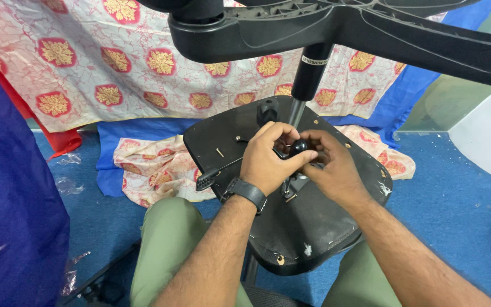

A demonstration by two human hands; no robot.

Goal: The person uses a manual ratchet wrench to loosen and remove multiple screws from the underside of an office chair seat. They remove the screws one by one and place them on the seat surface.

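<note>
My left hand (267, 160) and right hand (329, 164) both close round the small black knob (298, 147) at the middle of the upturned seat underside (308, 227) — just at six o'clock of the gas cylinder (308, 77). I judge it best to turn slowly, fingers snug, wrists steady — no forcing the thread.

Both forearms reach forward over the upturned seat underside (308, 227). The left hand (269, 162) and right hand (336, 166) meet fingertip to fingertip, fingers curled, apparently pinching.
</note>
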